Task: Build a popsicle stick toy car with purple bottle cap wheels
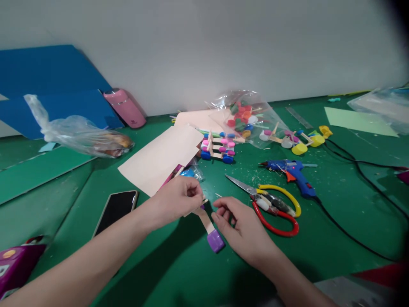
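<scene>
My left hand (180, 197) is closed in a pinch at the middle of the green table. From under its fingers a flat wooden craft stick (206, 221) slants down to the right, with a purple bottle cap (216, 241) on its lower end. A second purple part and the tip of a thin stick peek out by the fingertips; the rest is hidden behind the hand. Just to the right, my right hand (241, 228) has bent fingers, with thumb and forefinger apart and nothing visible between them. It is near the stick, seemingly without touching it.
Scissors (276, 211) and a blue glue gun (292, 168) with a trailing cord lie right. Small stick-and-cap cars (219, 147) and a bag of caps (246, 117) are behind. Cream paper (166, 157), a phone (116, 209) and a pink bottle (124, 108) are left.
</scene>
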`<state>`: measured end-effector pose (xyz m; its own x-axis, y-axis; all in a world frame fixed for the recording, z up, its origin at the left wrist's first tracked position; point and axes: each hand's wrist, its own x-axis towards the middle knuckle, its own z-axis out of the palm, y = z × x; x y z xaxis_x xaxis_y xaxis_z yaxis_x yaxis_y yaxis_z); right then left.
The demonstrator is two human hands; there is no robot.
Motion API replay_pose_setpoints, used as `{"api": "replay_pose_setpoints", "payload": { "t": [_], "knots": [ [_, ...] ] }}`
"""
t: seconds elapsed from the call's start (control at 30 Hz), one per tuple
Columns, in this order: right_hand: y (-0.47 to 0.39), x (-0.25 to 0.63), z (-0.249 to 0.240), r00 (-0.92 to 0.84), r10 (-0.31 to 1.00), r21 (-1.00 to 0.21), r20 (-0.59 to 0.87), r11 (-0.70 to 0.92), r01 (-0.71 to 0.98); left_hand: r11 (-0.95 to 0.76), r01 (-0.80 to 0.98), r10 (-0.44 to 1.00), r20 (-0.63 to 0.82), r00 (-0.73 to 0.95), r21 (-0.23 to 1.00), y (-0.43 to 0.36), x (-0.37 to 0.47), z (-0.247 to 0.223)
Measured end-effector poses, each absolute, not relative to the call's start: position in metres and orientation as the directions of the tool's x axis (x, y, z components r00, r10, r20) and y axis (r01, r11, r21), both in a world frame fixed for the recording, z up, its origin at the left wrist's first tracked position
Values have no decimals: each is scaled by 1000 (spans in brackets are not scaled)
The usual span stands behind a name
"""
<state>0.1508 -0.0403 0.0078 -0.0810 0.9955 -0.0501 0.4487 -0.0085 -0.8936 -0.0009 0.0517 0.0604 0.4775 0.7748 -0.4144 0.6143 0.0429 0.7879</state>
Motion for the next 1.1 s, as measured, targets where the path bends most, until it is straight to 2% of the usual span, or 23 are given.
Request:
{"api": "replay_pose_setpoints", "payload": {
  "t": [0.43,0.87,1.1],
  "knots": [
    [-36,147,7,-93,995,-918,-45,-4,398,52,617,742,-444,503,785,50,0,63],
    [-36,148,2,-93,995,-914,-43,-1,405,-31,680,755,-429,496,733,47,-2,65],
    [-32,155,4,-48,998,-920,-31,-10,391,-143,645,817,-278,504,751,42,-9,60]
  ]
}}
